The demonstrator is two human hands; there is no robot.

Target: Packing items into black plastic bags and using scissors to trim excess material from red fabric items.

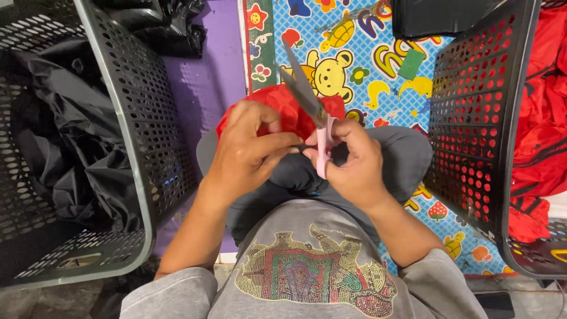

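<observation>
My right hand (354, 162) grips pink-handled scissors (311, 103), whose grey blades point up and away over the mat. My left hand (248, 150) pinches a piece of red fabric (283, 106) bunched over my knees, right beside the scissor handles. The fingertips of both hands nearly meet in front of my lap. Most of the red fabric is hidden behind my hands.
A perforated black basket (142, 124) on my left holds black fabric (65, 130). Another perforated black basket (478, 118) on my right holds red fabric (543, 118). I sit cross-legged on a colourful cartoon play mat (378, 47) beside a purple mat (207, 77).
</observation>
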